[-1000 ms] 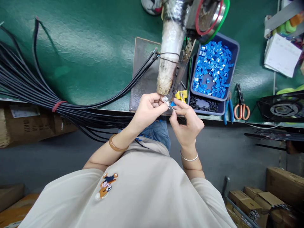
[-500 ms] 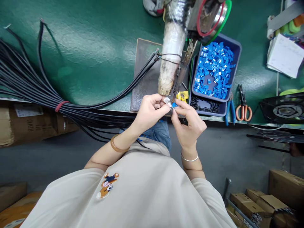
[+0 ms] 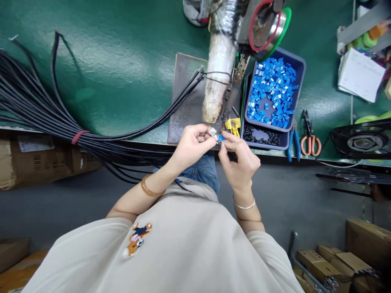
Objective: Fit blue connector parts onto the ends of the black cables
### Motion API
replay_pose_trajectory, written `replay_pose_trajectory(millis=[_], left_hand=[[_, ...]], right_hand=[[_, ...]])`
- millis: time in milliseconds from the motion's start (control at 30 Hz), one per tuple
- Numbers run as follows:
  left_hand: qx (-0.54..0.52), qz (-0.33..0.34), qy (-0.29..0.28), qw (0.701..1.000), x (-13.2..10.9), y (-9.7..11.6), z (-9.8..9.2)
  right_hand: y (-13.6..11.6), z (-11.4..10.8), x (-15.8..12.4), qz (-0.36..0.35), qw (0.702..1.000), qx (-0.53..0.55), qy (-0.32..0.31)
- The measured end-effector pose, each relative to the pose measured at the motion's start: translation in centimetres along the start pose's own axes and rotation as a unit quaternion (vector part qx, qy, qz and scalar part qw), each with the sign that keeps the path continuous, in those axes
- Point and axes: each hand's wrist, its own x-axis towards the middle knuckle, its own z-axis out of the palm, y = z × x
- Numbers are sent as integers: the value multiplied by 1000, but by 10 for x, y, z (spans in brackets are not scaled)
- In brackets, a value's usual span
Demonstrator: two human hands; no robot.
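Note:
Both hands meet at the bench edge, just below the tip of a wrapped white tube (image 3: 213, 106) and a thin metal arm. My left hand (image 3: 194, 143) is closed, thumb against fingers, on a cable end with fine bare wires; a small whitish piece (image 3: 211, 131) shows at its fingertips. My right hand (image 3: 241, 159) pinches a small blue plastic connector (image 3: 221, 138) between thumb and forefinger. The connector lies against the wire ends. Fingers hide much of both parts.
A grey bin (image 3: 301, 87) of blue connectors stands on another holding small black parts (image 3: 261, 135). Blue-handled pliers (image 3: 295, 144) and orange-handled pliers (image 3: 310, 142) lie to the right. Bundled black cables (image 3: 61, 118) fill the left. A yellow object (image 3: 233, 124) sits beside the bins.
My right hand has shifted slightly left and the blue connector shows a little more clearly between the fingertips. My left hand keeps its grip. The whole view has shifted a little.

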Motion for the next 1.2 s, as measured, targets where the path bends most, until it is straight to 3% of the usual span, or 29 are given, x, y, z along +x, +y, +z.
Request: replay_pose_trajectory(millis=[367,833,1000,1200], left_hand=[[113,97,40,988,-6,0,3],[87,77,23,993,-6,-4,2],[96,68,-5,993,-8,-5,-1],[78,38,-77,993,-12,-3,-9]], right_hand=[[0,3,5,20,999,-1,26],[4,2,1,-23,1000,-12,-2],[4,0,-1,-18,1000,-16,-2],[3,-8,-3,13,1000,13,-8]])
